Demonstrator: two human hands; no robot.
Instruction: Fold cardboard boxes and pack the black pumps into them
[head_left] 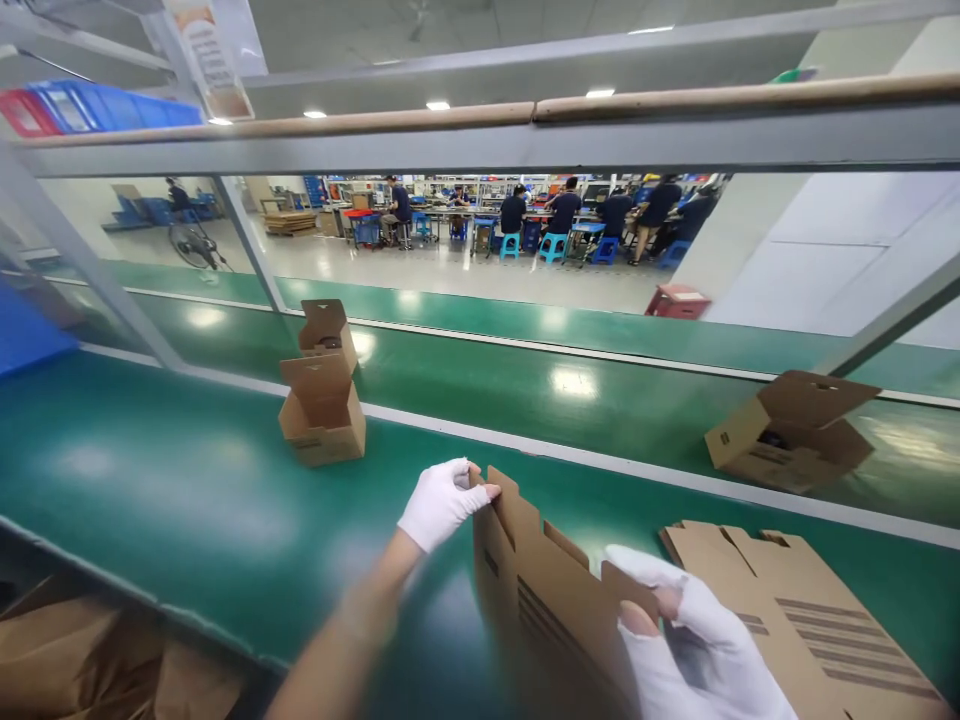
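Between my two gloved hands stands a brown cardboard box blank (559, 590), partly unfolded, with dark printed stripes and cut flaps along its upper edge. My left hand (446, 502) pinches the far left corner of it, fingertips bare beyond the white glove. At the near right end, my right hand (682, 620) grips a flap between thumb and fingers. The lower part of the blank runs out of view at the bottom. To the right, a stack of flat cardboard blanks (817, 610) lies on the green work surface (225, 510).
An open carton (326, 425) stands at the left by the white divider. Beyond it, on the green conveyor (480, 370), are another open carton (330, 335) and, at right, a carton (791, 435) with something dark inside. Metal frame posts (251, 245) rise ahead. People sit in the background.
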